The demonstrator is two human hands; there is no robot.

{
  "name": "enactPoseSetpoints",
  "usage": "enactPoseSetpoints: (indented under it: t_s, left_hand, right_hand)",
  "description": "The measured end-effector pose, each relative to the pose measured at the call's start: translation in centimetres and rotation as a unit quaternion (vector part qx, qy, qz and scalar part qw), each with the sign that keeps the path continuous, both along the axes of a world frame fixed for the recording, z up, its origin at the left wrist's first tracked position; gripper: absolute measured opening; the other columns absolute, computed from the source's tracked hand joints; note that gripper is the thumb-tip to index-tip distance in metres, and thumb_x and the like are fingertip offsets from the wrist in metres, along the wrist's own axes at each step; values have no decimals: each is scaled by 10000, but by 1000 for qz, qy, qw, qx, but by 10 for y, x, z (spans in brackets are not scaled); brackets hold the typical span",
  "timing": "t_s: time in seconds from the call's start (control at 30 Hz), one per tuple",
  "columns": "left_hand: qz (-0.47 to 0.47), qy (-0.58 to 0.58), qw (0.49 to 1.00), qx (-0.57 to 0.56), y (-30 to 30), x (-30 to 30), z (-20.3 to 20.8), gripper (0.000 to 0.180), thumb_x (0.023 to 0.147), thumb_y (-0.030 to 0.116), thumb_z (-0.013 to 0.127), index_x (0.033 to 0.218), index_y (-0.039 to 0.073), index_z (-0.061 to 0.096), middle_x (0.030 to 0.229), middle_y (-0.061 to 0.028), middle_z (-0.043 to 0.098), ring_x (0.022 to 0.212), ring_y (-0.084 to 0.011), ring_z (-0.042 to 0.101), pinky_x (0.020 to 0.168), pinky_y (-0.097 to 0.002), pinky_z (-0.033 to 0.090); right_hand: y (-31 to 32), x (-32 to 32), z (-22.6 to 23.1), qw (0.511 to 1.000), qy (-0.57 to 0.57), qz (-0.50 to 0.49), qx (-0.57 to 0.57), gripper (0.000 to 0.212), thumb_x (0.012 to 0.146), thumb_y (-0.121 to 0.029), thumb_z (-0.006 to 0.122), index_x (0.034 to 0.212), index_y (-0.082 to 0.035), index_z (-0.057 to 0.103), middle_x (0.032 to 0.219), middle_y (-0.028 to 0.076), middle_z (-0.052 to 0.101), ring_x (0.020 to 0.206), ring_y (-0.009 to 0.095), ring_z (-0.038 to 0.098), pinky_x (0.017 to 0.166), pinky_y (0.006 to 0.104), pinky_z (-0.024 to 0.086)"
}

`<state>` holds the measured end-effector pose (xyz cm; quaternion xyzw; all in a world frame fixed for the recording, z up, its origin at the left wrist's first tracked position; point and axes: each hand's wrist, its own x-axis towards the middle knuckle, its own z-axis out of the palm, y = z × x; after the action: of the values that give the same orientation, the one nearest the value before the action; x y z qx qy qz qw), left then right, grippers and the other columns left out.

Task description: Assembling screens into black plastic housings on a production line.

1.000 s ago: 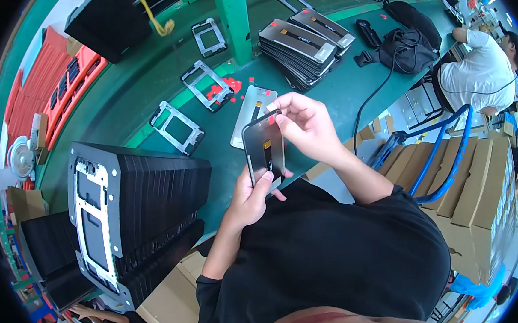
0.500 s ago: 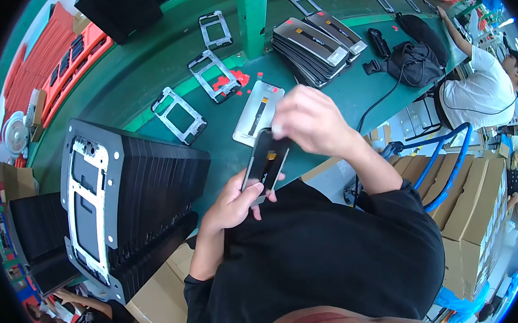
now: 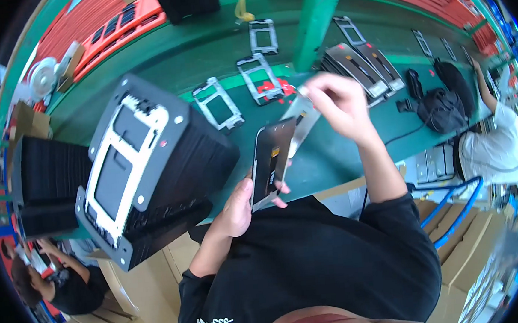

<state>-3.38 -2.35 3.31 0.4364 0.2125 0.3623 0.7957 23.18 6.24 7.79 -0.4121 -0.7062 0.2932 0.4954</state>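
My left hand grips a phone screen panel by its lower end, thumb on one side and fingers behind. The panel is tilted, its dark back with a small gold flex strip toward me. Beyond its top edge is my right hand, raised, with thumb and forefinger pinched together. Whatever is between those fingertips is too small to make out. A second screen panel with a silvery back lies on the bench behind, partly covered. Small red stickers are scattered past it, around a phone frame.
On my left stands a tall stack of black trays, a pale frame on its front. More phone frames lie on the green bench. Stacked screen panels sit right of a green post. A black bag is farther right.
My right hand has pulled away from the held panel, up and to the right. The panel has tilted more in my left hand. The whole view has turned.
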Motion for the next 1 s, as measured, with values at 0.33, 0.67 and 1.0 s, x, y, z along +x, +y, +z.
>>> enactPoseSetpoints:
  t_s: [0.33,0.67,1.0]
  left_hand:
    - [47,82,909,405,3,-23,123,808,1056,555,347,1536,-95,375,1483,-264,414,1242,-312,539,1067,-413,415]
    - [494,405,632,438,-46,-102,214,679,966,284,596,1524,-51,403,1267,-133,622,1162,-204,593,1022,-321,428]
    - [402,574,569,429,4,-90,198,753,856,263,815,1476,6,474,1168,-155,618,1026,-278,582,928,-362,487]
  right_hand:
    - [-13,-54,85,799,-138,584,41,258,976,-218,710,1212,-113,705,735,81,689,564,219,646,525,345,475]
    - [64,-131,103,958,147,245,-3,296,1049,-271,570,1184,-30,675,998,46,680,855,110,630,739,251,493]
    - [61,-140,104,949,121,270,-113,483,1048,-366,536,1468,-129,567,1351,70,646,1170,156,587,978,307,442]
